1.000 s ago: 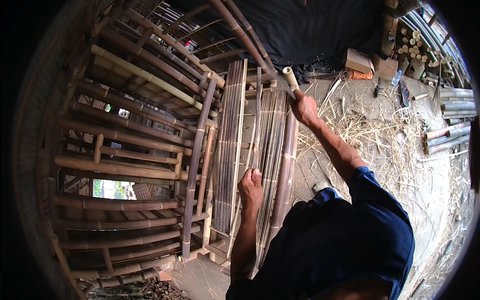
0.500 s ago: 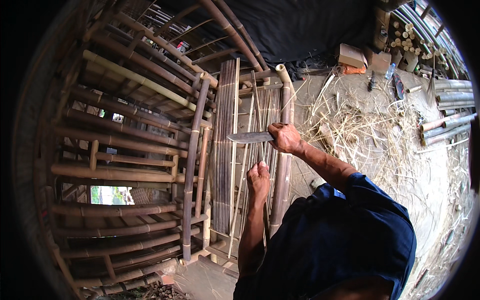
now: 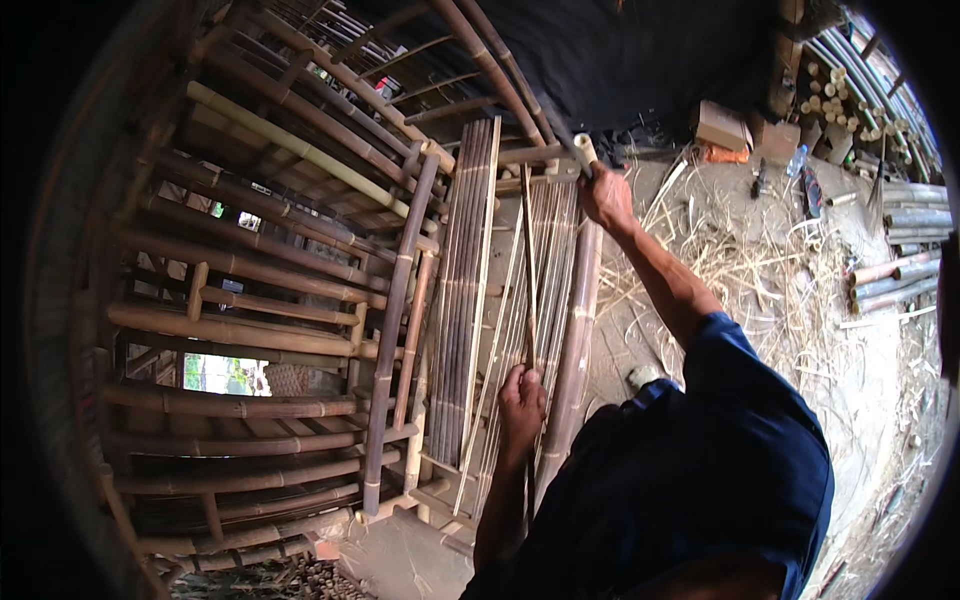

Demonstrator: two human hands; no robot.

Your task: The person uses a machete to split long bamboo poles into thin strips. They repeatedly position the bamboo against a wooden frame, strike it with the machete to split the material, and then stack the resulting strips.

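My left hand (image 3: 522,402) is closed round a long, thin bamboo strip (image 3: 531,270) that runs up and away from me over the slatted bench. Farther off to the right, my right hand (image 3: 607,197) grips a knife (image 3: 573,143) by its handle; the blade is smeared by motion and points up and to the left, near the end of a thick bamboo pole (image 3: 577,365). The knife is apart from the strip. Below the strip lie pale-edged bamboo slats (image 3: 555,230), and to their left a band of dark bamboo slats (image 3: 463,290).
On the left stands a large bamboo frame (image 3: 392,340) with several rails. Shavings (image 3: 700,250) litter the floor at right. Farther back are a cardboard box (image 3: 722,124), a plastic bottle (image 3: 797,160) and stacked bamboo poles (image 3: 915,220). A black sheet (image 3: 650,60) hangs behind.
My right hand has swung the knife away and to the right, off the strip. My left hand has drawn a little nearer to me, still gripping the strip. The view has shifted slightly.
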